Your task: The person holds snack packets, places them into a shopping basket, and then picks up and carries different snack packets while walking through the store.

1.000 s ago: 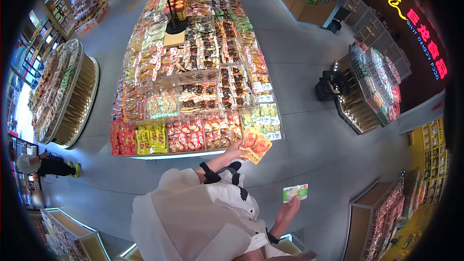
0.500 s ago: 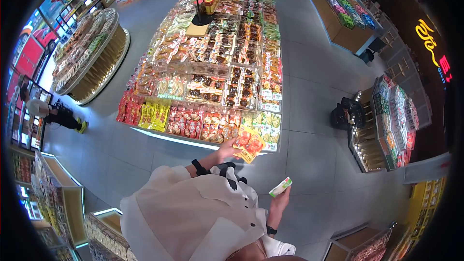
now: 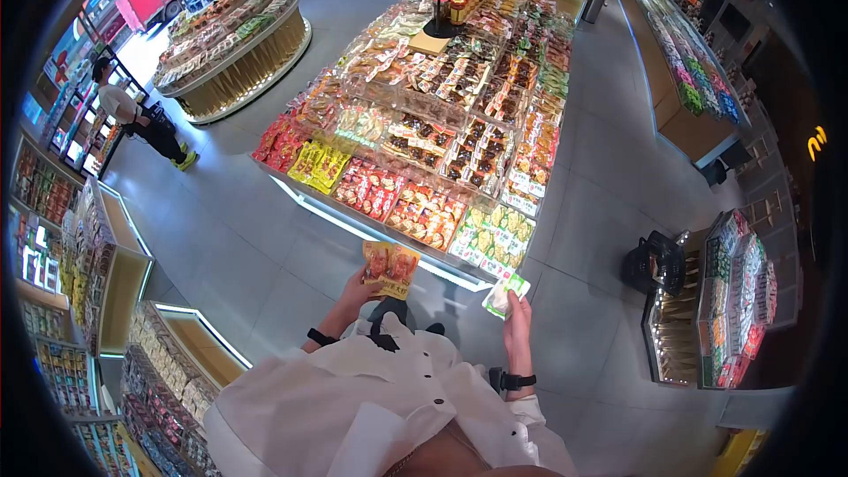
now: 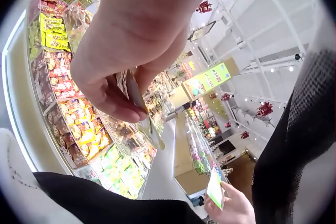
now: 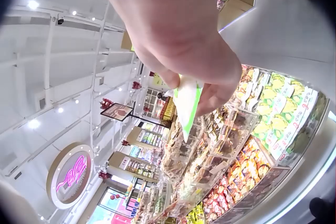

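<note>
My left hand (image 3: 353, 293) holds a yellow-orange food packet (image 3: 389, 270) by its lower left side, its printed face showing in the head view. In the left wrist view, that packet (image 4: 135, 91) appears nearly edge-on between thumb and fingers. Farther right, my right hand (image 3: 518, 325) pinches a small green-and-white packet (image 3: 505, 294) close to the front right corner of the snack display (image 3: 424, 261). The right wrist view shows the green-and-white packet (image 5: 188, 103) hanging from the thumb and fingers.
Rows of red snack packets (image 3: 369, 187), yellow packets (image 3: 318, 166) and green-and-white packets (image 3: 495, 237) fill the display's front. A round stand (image 3: 238, 75) and a person (image 3: 141, 115) are at the left. A black basket (image 3: 655, 263) hangs beside the right-hand stand (image 3: 735, 300).
The head view has turned left. My left hand has carried the yellow-orange packet left, off the display's corner. My right hand has come forward with the green-and-white packet.
</note>
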Available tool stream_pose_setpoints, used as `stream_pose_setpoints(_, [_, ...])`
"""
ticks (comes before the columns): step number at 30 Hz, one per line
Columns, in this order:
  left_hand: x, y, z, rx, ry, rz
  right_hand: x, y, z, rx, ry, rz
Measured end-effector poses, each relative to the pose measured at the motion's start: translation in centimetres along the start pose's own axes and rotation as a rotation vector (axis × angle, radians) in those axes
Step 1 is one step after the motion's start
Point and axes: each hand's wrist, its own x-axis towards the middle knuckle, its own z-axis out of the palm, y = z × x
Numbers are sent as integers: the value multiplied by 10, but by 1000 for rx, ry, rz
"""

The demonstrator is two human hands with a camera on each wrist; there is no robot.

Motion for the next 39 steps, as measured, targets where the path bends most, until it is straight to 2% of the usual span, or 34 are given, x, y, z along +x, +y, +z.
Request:
stream_pose_setpoints(3, [-6,-18,-5,-23,5,15,-8,7,21,35,-45,12])
stream_pose_setpoints(7, [-8,-19,1,-52,-2,14,-20,29,19,-12,-64,88])
stream_pose_setpoints(10, [3,-14,-7,-74,-56,54,-33,40,18,-21,-16,94])
stream_pose_setpoints(12, [12,-6,-16,-55,-77,60,-42,42,17,-26,106,67])
stream_pose_setpoints(15, [19,10,-31,-52,-103,97,-49,45,18,46,190,56])
stream_pose_setpoints(18, [22,22,-45,-85,-121,131,-47,60,20,48,233,54])
stream_pose_setpoints(26, [38,32,-97,-58,-167,131,-45,76,84,13,143,-21])
stream_pose_setpoints(28, [41,39,-117,-102,-77,108,-43,82,110,1,76,20])
stream_pose_setpoints(31, [33,53,-136,-92,-42,118,-39,89,139,-34,92,28])
stream_pose_setpoints(35, [29,56,-179,-121,-19,135,-18,112,167,-32,94,102])
stream_pose_setpoints(39, [16,45,-230,-156,88,93,-8,128,225,-99,98,130])
